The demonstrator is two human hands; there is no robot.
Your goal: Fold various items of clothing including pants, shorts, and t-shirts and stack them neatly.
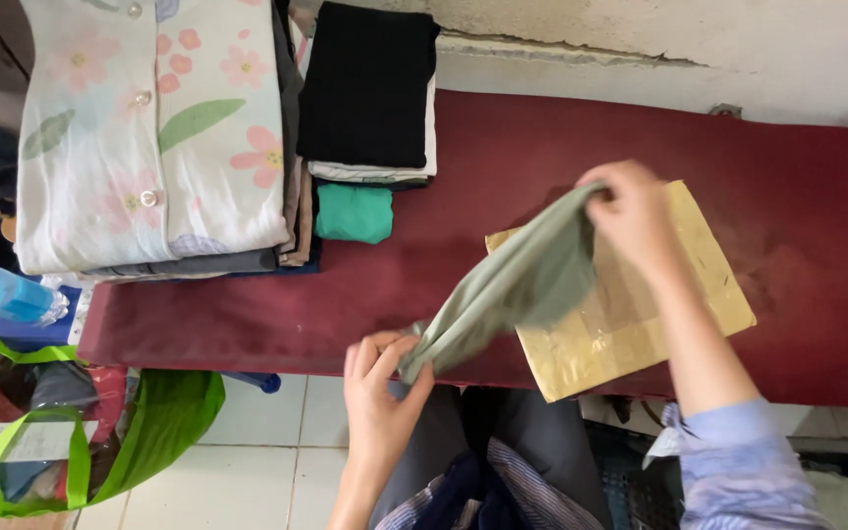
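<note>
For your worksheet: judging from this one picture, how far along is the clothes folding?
Done: a floral shirt tops one folded stack and a black garment another. In hand: the left hand and right hand stretch a grey-green garment. Left: loose clothes below the table edge.

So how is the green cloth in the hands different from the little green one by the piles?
The grey-green cloth is pale, stretched out between the left hand and right hand, lifted over the gold board. The teal cloth is brighter, smaller, folded, lying flat on the red table. Both are plain, without patterns.
</note>
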